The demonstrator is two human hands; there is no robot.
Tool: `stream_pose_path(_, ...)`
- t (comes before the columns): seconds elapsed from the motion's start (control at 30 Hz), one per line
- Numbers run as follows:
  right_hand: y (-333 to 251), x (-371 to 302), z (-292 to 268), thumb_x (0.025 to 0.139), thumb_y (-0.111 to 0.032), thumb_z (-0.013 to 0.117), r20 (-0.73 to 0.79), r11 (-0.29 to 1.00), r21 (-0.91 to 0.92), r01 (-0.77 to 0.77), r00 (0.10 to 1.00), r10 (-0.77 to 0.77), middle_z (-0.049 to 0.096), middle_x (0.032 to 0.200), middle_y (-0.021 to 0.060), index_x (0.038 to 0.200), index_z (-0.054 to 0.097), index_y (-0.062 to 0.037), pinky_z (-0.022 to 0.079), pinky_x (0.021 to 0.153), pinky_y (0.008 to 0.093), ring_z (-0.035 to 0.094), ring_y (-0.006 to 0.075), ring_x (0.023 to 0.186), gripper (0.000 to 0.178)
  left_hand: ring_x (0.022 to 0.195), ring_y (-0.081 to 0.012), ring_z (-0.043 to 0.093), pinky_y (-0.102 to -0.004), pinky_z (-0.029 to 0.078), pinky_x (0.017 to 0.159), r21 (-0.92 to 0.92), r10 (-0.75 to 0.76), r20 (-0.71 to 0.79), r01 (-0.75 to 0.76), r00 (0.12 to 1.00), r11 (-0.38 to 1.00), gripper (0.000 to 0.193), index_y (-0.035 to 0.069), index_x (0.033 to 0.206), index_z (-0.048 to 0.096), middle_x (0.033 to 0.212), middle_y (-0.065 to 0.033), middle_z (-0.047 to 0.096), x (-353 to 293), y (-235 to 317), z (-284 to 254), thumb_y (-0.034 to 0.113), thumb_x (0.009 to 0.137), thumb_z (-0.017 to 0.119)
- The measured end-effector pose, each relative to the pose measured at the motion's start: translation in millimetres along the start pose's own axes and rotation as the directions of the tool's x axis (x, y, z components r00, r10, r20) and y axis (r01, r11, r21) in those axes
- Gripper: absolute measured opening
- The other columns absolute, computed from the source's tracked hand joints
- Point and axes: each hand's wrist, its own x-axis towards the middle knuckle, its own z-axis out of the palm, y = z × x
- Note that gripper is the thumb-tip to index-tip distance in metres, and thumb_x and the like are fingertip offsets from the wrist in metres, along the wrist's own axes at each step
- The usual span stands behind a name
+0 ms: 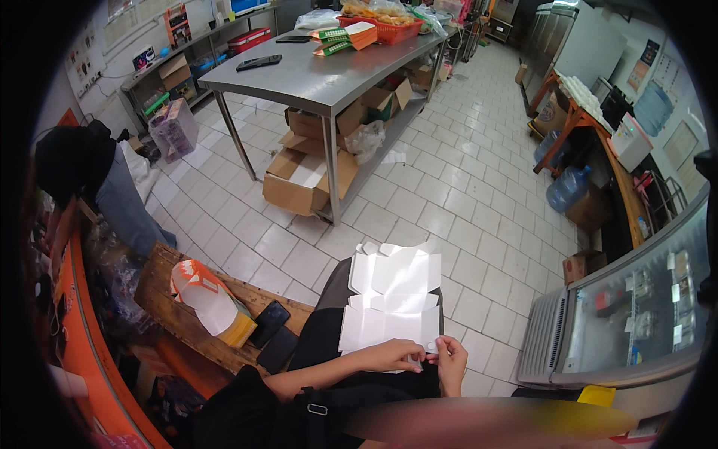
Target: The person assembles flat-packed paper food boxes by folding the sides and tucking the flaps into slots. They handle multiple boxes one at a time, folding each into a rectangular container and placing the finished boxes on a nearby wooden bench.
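An unfolded white cardboard box blank (390, 318) lies across my lap, creased into panels with small flaps along its edges. At its near right corner, my right hand (451, 364) pinches a small rounded flap between thumb and fingers. Just left of it, my left hand (398, 355) is closed at the near edge of the same blank, its fingers curled round the cardboard. My left forearm reaches in over my dark clothing. A blurred patch at the lower edge hides what is there.
On the wooden bench (168, 277) to my left lie a stack of orange-and-white cartons (213, 303) and dark phones (271, 323). A steel table (314, 82) stands ahead, with cardboard boxes (307, 176) below. A glass-fronted chiller (628, 307) is at right. Another person (112, 172) bends at far left.
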Motion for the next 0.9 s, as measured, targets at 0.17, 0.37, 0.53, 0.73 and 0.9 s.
stream_pose_path(0.17, -24, -2, -6, 0.089, -0.014, 0.059, 0.011, 0.997, 0.081, 0.017, 1.0, -0.018, 0.063, 0.073, 0.0061, 0.094, 0.061, 0.0024, 0.048, 0.051, 0.0206, 0.06, 0.0103, 0.057, 0.018, 0.074, -0.0111, 0.058, -0.025, 0.047, 0.069, -0.154, 0.023, -0.224, -0.059, 0.974, 0.986, 0.018, 0.002, 0.097, 0.056, 0.081, -0.0039, 0.059, 5, 14, 5, 0.018, 0.089, 0.06)
stream_pose_path(0.37, -40, -1, -3, 0.088, -0.015, 0.06, 0.063, 0.946, -0.248, 0.209, 0.978, -0.2, 0.063, 0.078, 0.0047, 0.086, 0.062, 0.0007, 0.05, 0.055, 0.0214, 0.059, 0.0093, 0.067, 0.016, 0.078, -0.009, 0.059, -0.0225, 0.049, 0.074, -0.609, -0.164, -0.315, -0.066, 0.935, 0.79, 0.015, -0.001, 0.095, 0.057, 0.085, -0.0041, 0.061, 21, 18, 9, 0.014, 0.091, 0.058)
stream_pose_path(0.53, -45, -1, -1, 0.09, -0.017, 0.057, 0.067, 0.867, -0.36, 0.344, 0.937, -0.343, 0.061, 0.105, 0.0121, 0.092, 0.061, 0.002, 0.051, 0.06, 0.024, 0.06, 0.0121, 0.08, 0.02, 0.08, -0.0105, 0.061, -0.0231, 0.051, 0.076, -0.794, -0.294, -0.272, -0.041, 0.916, 0.606, 0.014, -0.001, 0.097, 0.057, 0.088, -0.0058, 0.062, 33, 17, 18, 0.012, 0.09, 0.058)
stream_pose_path(0.73, -61, -5, -15, 0.092, -0.016, 0.052, 0.088, 0.987, 0.159, -0.013, 0.996, -0.001, 0.051, 0.124, 0.0199, 0.089, 0.058, 0.0055, 0.057, 0.065, 0.0261, 0.06, 0.0146, 0.088, 0.022, 0.081, -0.0113, 0.062, -0.0227, 0.052, 0.076, -0.785, -0.195, -0.345, -0.169, 0.918, 0.596, 0.015, -0.003, 0.098, 0.057, 0.09, -0.0079, 0.063, 41, 37, 26, 0.008, 0.089, 0.059)
stream_pose_path(0.9, -84, -16, -19, 0.09, -0.012, 0.055, 0.086, 0.966, 0.199, 0.165, 0.979, -0.185, 0.046, 0.13, 0.0236, 0.085, 0.057, 0.0052, 0.056, 0.069, 0.0278, 0.06, 0.017, 0.09, 0.018, 0.083, -0.0113, 0.062, -0.0232, 0.052, 0.077, -0.759, -0.106, -0.402, -0.266, 0.91, 0.595, 0.014, -0.003, 0.098, 0.055, 0.089, -0.0084, 0.063, 48, 67, 28, 0.001, 0.086, 0.06)
